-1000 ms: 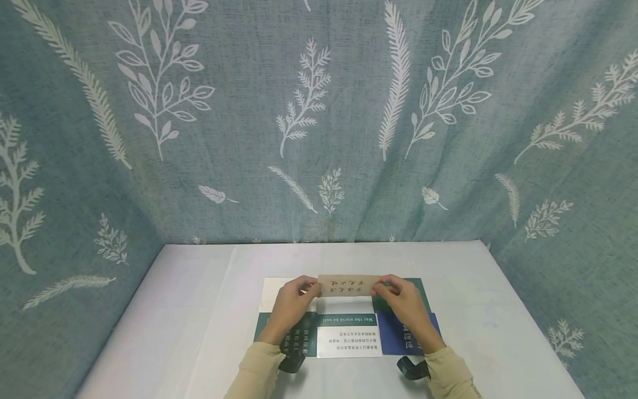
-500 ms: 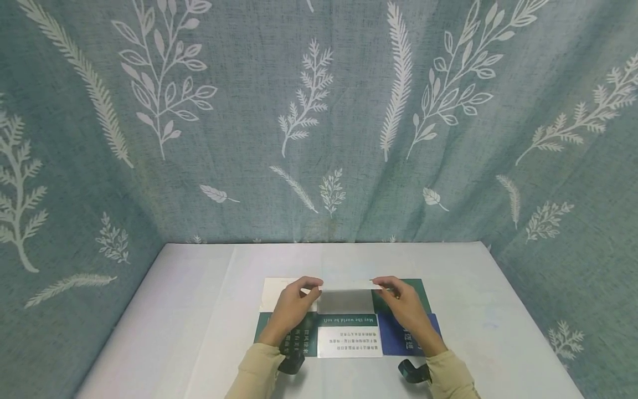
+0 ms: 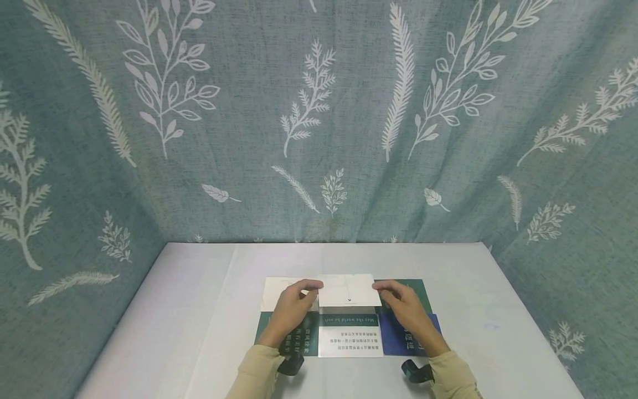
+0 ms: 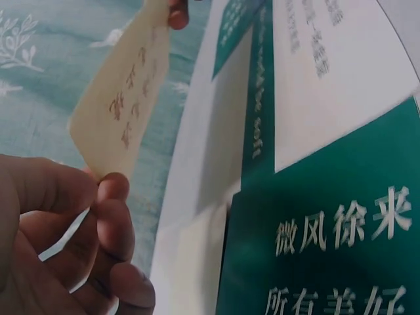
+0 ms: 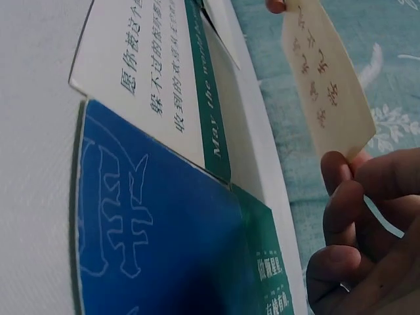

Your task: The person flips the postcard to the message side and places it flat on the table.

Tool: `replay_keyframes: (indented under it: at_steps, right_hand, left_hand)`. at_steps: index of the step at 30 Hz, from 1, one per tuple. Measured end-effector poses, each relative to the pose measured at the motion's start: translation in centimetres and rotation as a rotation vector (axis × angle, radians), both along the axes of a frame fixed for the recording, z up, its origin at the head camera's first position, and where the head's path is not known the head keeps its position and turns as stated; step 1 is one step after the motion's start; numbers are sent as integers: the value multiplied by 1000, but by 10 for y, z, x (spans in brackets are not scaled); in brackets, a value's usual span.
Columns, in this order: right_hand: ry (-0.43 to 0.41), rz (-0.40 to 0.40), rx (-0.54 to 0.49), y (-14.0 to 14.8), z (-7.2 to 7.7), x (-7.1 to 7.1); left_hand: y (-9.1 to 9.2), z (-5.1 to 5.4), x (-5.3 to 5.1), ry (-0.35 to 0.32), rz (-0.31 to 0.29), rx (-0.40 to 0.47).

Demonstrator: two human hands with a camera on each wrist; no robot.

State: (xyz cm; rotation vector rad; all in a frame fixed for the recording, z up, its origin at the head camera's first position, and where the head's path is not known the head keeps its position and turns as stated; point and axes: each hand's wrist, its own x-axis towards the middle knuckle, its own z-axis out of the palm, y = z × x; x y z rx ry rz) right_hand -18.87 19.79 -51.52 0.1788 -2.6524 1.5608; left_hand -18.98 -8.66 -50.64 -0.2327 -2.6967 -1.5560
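Card (image 3: 348, 290) tipped from edge-on to show its pale face above the desk (image 3: 204, 321), fingers (image 4: 115, 226) of left hand (image 3: 291, 311) and right hand (image 3: 406, 310) pinching its opposite ends, presumably to keep it flat.

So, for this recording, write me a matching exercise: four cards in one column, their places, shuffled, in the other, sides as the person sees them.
Cards
1. dark blue rectangular card
2. white rectangular card with green band
3. plain cream rectangular card
4. pale rectangular card with brown lettering

Places
A. pinched between left hand and right hand
B. near row, right
C. far row, left
D. near row, middle

Pairs: 1-B, 2-D, 3-C, 4-A
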Motion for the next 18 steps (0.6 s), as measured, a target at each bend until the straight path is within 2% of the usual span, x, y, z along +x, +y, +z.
replay_keyframes:
  at_steps: [7,12,18]
  right_hand:
    - [-29,8,36,1,-2,3]
    - [-15,23,62,1,-3,5]
    - [1,66,67,5,-5,6]
  left_hand:
    - [1,-1,3,14,9,-14]
    - [1,-1,2,26,-6,-14]
    - [1,-1,3,32,-25,-55]
